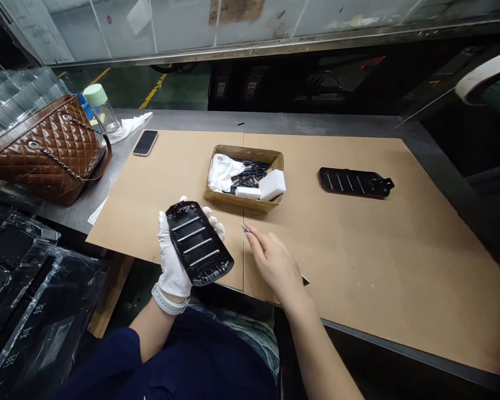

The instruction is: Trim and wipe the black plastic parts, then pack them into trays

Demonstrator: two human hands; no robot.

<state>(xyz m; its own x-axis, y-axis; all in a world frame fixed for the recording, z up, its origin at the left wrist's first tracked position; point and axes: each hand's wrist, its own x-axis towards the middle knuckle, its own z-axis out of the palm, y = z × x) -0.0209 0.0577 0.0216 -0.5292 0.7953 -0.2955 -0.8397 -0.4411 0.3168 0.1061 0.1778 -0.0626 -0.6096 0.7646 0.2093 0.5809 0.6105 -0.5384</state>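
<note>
My left hand (173, 266), in a white glove, holds a black plastic part (198, 241) with several light ribs, tilted above the table's front edge. To its right my bare right hand (273, 261) is closed around a thin knife-like tool (245, 228); its pointed tip shows at the fingertips and its other end sticks out past the palm. The two hands are apart. Behind them stands a cardboard box (244, 205) holding small black pieces, a white cloth (224, 172) and white foam blocks (272, 185). Another black part (355, 183) lies flat on the right.
Brown cardboard (358, 250) covers the metal table (275, 123). A phone (145, 143) lies at the back left, near a bottle (104, 111) and a brown quilted bag (50, 150). Plastic-wrapped black items (37, 311) are at the lower left.
</note>
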